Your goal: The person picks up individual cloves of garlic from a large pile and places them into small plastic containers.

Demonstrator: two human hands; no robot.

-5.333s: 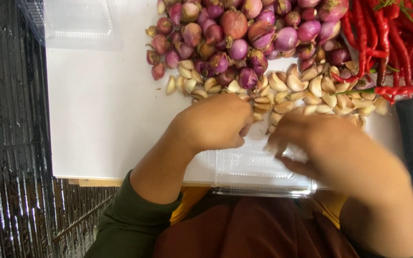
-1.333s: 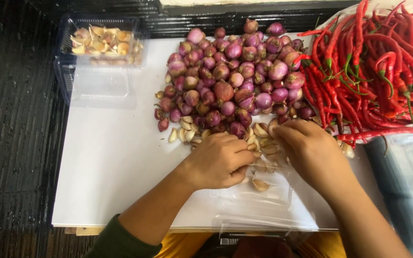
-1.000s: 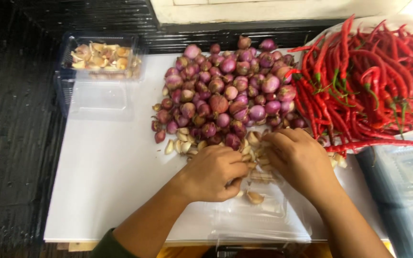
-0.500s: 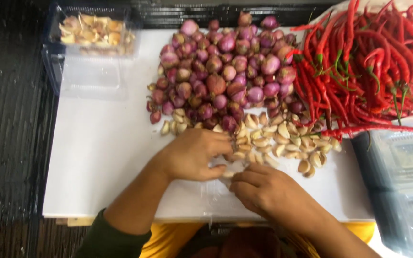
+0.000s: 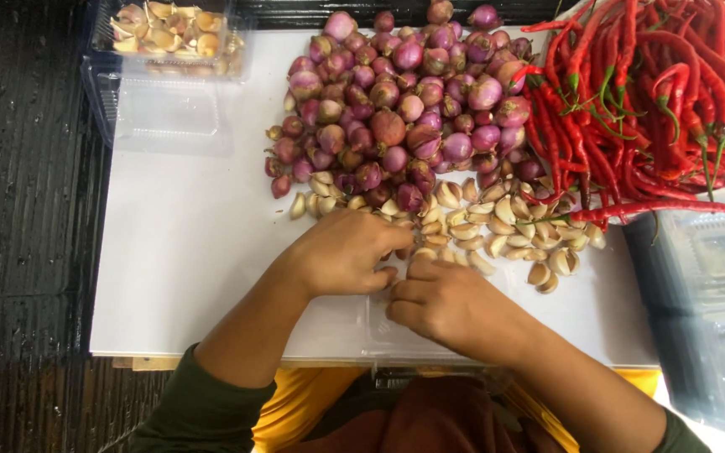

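My left hand (image 5: 347, 253) and my right hand (image 5: 446, 302) meet near the front edge of a white board (image 5: 186, 252), fingers curled among pale garlic cloves (image 5: 497, 231). The left fingertips press into the near end of the garlic pile. The right hand sits just below it, thumb tucked toward the cloves; what it holds is hidden. A clear plastic container (image 5: 396, 323) lies partly under both hands. Behind the garlic is a heap of purple shallots (image 5: 404, 109).
A mound of red chillies (image 5: 656, 92) fills the back right. An open clear clamshell box (image 5: 165, 75) with garlic cloves stands at the back left. Stacked clear containers (image 5: 706, 285) sit at the right edge. Dark grating (image 5: 27, 218) lies left of the board.
The right hand has drawn back from the garlic pile toward me, ending below the left hand. The view has also moved closer and shifted.
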